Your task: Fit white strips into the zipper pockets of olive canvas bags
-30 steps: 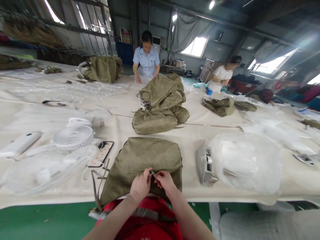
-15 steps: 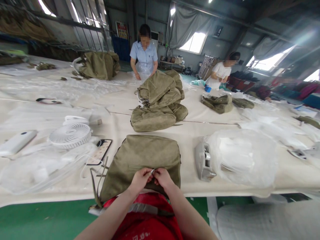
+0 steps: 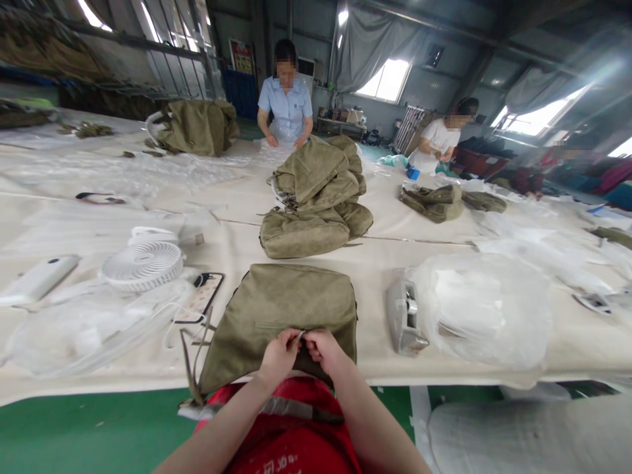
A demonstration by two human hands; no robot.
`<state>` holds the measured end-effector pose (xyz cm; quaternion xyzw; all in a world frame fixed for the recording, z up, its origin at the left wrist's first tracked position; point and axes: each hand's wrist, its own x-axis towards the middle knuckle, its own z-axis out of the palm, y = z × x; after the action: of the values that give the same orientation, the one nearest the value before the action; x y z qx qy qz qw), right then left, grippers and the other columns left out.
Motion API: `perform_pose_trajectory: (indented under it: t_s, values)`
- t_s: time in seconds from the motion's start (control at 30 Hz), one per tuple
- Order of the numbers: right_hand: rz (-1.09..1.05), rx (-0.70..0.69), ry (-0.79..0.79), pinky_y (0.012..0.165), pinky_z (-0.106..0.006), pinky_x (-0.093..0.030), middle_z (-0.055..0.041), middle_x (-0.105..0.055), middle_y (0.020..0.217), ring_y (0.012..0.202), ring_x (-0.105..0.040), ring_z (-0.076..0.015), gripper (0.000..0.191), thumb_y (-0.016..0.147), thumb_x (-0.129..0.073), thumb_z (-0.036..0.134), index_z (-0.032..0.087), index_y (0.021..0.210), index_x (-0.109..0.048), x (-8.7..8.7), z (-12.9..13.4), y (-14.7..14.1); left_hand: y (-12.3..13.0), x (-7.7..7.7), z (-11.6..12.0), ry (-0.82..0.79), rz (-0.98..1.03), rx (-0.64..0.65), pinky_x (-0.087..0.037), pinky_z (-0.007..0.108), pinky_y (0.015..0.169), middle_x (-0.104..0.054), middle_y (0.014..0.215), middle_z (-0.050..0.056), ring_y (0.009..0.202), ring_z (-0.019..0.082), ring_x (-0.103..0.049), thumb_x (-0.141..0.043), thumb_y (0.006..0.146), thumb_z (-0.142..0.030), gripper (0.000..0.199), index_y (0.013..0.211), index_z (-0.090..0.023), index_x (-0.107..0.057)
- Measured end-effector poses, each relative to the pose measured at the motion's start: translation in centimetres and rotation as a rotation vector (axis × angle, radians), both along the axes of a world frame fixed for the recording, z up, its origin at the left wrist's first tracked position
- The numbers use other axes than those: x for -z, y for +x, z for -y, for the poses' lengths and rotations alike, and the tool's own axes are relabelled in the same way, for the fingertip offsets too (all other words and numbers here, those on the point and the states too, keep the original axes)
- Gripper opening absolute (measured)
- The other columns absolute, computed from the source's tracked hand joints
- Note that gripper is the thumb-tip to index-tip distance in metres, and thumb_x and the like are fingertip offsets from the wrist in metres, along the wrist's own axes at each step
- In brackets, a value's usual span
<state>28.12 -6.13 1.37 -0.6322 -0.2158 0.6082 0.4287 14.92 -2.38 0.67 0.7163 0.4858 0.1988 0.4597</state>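
Observation:
An olive-green bag [image 3: 291, 296] lies flat at the table's near edge, its straps hanging at the left corner. Over its lower part, my left hand [image 3: 280, 354] and my right hand [image 3: 323, 349] meet with fingers pinched. Between the fingertips shows a small whitish piece [image 3: 301, 335], too small to name, and both hands seem to hold it. Farther back, more olive bags [image 3: 316, 191] are piled in the middle of the table.
On the left are a white fan [image 3: 143, 263], a phone [image 3: 202, 296] and clear plastic. A tape dispenser [image 3: 407, 316] and a plastic-wrapped bundle [image 3: 484, 309] lie right. Across the table stands a person in light blue [image 3: 285, 105]; another person in white [image 3: 437, 141] is farther right.
The fingertips of my hands have shifted slightly over the bag, with the right fist turned a little. The person in blue has raised the head somewhat and moved a hand down.

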Motion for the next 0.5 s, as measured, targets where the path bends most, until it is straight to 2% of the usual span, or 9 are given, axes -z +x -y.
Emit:
perform_pose_trajectory:
  t_s: [0.13, 0.23, 0.33, 0.43, 0.5]
  values:
    - [-0.335, 0.07, -0.029, 0.04, -0.023, -0.007, 0.0087, -0.035, 0.047, 0.039, -0.019, -0.0044, 0.017, 0.068, -0.056, 0.027, 0.019, 0.059, -0.044, 0.3, 0.2, 0.0, -0.1, -0.2, 0.3, 0.062, -0.012, -0.01, -0.049, 0.024, 0.07, -0.07, 0.089, 0.004, 0.074, 0.013, -0.065, -0.044, 0.085, -0.019, 0.022, 0.1, -0.019, -0.059]
    - [-0.423, 0.098, 0.001, 0.041, -0.023, -0.006, 0.0099, -0.034, 0.047, 0.04, -0.018, -0.0042, 0.021, 0.065, -0.063, 0.031, 0.018, 0.064, -0.047, 0.8, 0.5, -0.3, -0.2, -0.5, 0.5, 0.113, -0.059, -0.067, -0.047, 0.024, 0.064, -0.07, 0.079, 0.002, 0.068, 0.014, -0.065, -0.047, 0.086, -0.023, 0.029, 0.113, -0.019, -0.054]
    - [-0.467, 0.114, 0.075, 0.042, -0.023, -0.005, 0.0109, -0.033, 0.047, 0.04, -0.019, -0.0044, 0.026, 0.063, -0.068, 0.035, 0.019, 0.069, -0.048, 1.0, 0.9, -0.4, -0.2, -1.0, 0.5, 0.137, -0.165, -0.142, -0.045, 0.025, 0.06, -0.07, 0.073, 0.004, 0.066, 0.016, -0.065, -0.053, 0.084, -0.031, 0.022, 0.1, -0.016, -0.059]
    - [-0.493, 0.093, 0.135, 0.042, -0.023, -0.006, 0.0109, -0.034, 0.047, 0.04, -0.02, -0.0042, 0.031, 0.06, -0.072, 0.037, 0.019, 0.069, -0.048, 1.1, 1.1, -0.4, -0.3, -1.5, 0.4, 0.085, -0.206, -0.087, -0.046, 0.024, 0.063, -0.071, 0.078, 0.006, 0.071, 0.017, -0.066, -0.051, 0.085, -0.033, 0.02, 0.082, -0.018, -0.064]
    - [-0.478, 0.076, 0.153, 0.042, -0.024, -0.007, 0.0105, -0.035, 0.046, 0.04, -0.02, -0.0042, 0.033, 0.06, -0.073, 0.037, 0.019, 0.065, -0.046, 1.1, 1.2, -0.4, -0.3, -1.7, 0.3, 0.04, -0.17, -0.053, -0.047, 0.024, 0.067, -0.073, 0.082, 0.005, 0.075, 0.016, -0.067, -0.049, 0.085, -0.031, 0.022, 0.084, -0.019, -0.067]
